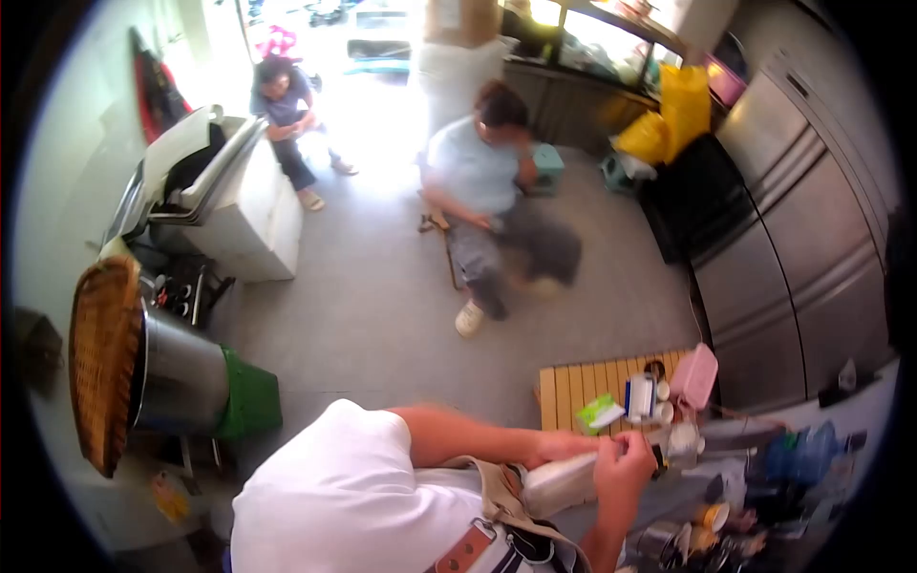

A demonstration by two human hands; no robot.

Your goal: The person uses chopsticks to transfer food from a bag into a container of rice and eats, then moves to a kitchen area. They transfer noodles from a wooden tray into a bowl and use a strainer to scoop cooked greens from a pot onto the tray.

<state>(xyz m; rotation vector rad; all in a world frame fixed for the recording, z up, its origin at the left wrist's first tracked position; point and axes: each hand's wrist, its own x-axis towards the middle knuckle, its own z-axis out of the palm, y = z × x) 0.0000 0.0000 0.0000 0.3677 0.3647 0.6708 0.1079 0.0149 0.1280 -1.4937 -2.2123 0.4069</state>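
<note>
My left hand (570,446) reaches across from the white-sleeved shoulder, and its fingertips meet those of my right hand (623,466). The fingers of both hands are bent in a pinch. Whatever they hold is too small or too hidden to make out. Just below them is a pale, whitish long thing (559,485), partly covered by my hands. A beige fabric bag or strap (499,492) hangs against my body, with a brown leather buckled strap (466,548) beside it.
A slatted wooden table (564,392) holds a green-and-white packet (600,413) and a pink container (694,374). Cups and jars crowd the counter at right. Two people sit on the floor area, one near a steel fridge (755,286). A steel pot (181,368) stands left.
</note>
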